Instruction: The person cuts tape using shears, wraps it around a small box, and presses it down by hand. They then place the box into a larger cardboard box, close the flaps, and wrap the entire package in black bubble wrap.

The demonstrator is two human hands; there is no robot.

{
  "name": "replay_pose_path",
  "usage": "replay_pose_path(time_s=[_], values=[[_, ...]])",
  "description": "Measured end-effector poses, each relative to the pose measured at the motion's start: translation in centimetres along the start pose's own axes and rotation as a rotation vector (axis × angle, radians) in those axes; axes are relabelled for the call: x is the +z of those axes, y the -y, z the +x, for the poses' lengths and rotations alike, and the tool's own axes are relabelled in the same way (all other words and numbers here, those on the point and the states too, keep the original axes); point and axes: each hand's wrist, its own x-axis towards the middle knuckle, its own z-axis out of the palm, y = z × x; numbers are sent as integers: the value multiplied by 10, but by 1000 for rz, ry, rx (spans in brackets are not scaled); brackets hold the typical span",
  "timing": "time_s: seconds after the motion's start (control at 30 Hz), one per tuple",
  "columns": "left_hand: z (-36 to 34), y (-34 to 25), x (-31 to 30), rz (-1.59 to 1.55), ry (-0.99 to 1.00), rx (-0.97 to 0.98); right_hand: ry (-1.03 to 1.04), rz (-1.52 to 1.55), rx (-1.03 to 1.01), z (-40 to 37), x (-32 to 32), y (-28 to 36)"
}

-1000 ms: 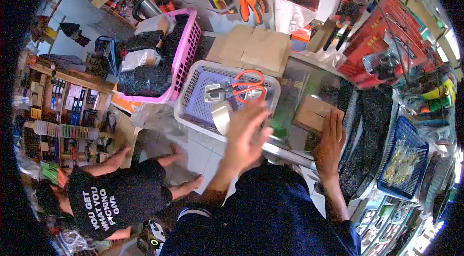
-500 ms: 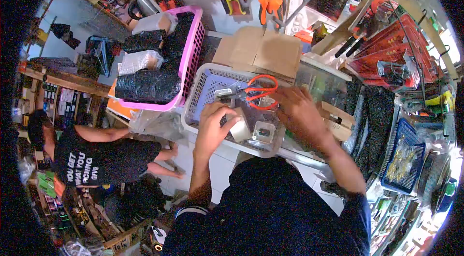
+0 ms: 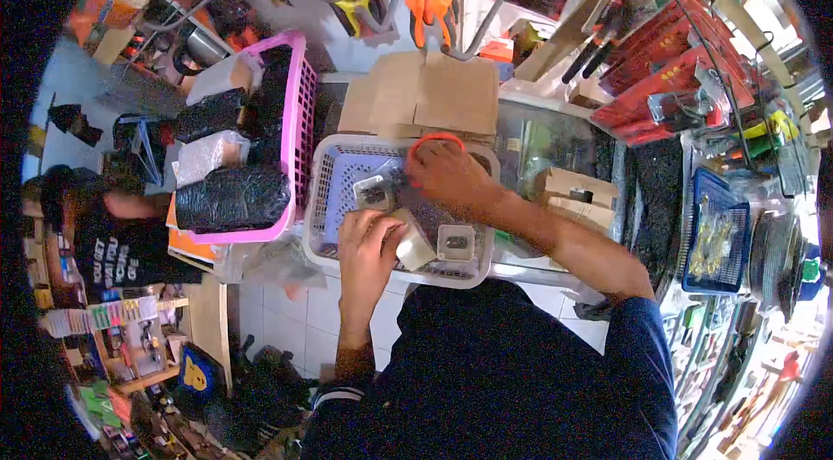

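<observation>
My left hand (image 3: 368, 253) is closed, its thumb and fingers on a pale, shiny block-like piece (image 3: 416, 245) at the near side of a light grey plastic basket (image 3: 314, 245). I cannot make out whether this is a box or a roll. My right hand (image 3: 451, 175) reaches over the basket, fingers curled on the orange-handled scissors (image 3: 438, 139); their blades are mostly hidden and blurred. Beside the hands in the basket lie a small clear container (image 3: 455, 243) with dark pieces inside and a similar clear container (image 3: 373, 193) farther left.
A pink basket (image 3: 299, 104) of black- and bubble-wrapped parcels stands left. Cardboard (image 3: 421, 95) lies behind the grey basket, an open carton (image 3: 580, 198) to the right. Packaged pliers (image 3: 429, 13) hang above. A blue basket (image 3: 716, 234) sits far right. Another person (image 3: 113, 234) is at left.
My right hand has moved left onto the scissors, which have shifted slightly toward the basket's far rim. My left hand stays at the pale piece. The view has shifted, and the other person has moved.
</observation>
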Motion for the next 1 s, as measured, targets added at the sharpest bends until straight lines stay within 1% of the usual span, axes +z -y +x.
replay_pose_path(time_s=[0.1, 0.2, 0.3, 0.4, 0.5, 0.67, 0.7, 0.8, 0.87, 0.93, 1.0], values=[[-1, -1, -2, 5, 5, -9, 74, 95, 54, 0, -52, 2], [-3, 3, -1, -8, 2, -11, -15, 230, 35, -12, -74, -10], [-6, 5, 1, 7, -2, 12, -49, 247, -100, -29, -102, -28], [-6, 5, 0, 20, -3, 30, 375, 209, -39, -31, -132, -26], [-6, 4, 0, 17, -2, 46, 538, 240, -78, -29, -124, -24], [-6, -3, -4, 55, 16, 41, 275, 336, -242, -24, -76, -27], [-6, -3, -5, 51, 17, 45, 232, 365, -265, -18, -75, -25], [-7, -2, -5, 42, 12, 48, 549, 277, -230, -1, -98, -17], [-9, -3, -5, 41, 4, 41, 502, 314, -283, 4, -89, -13], [-10, -3, -5, 48, -2, 50, 502, 326, -302, 6, -85, -11], [-9, -3, -5, 52, -5, 55, 550, 314, -288, 9, -85, -8]])
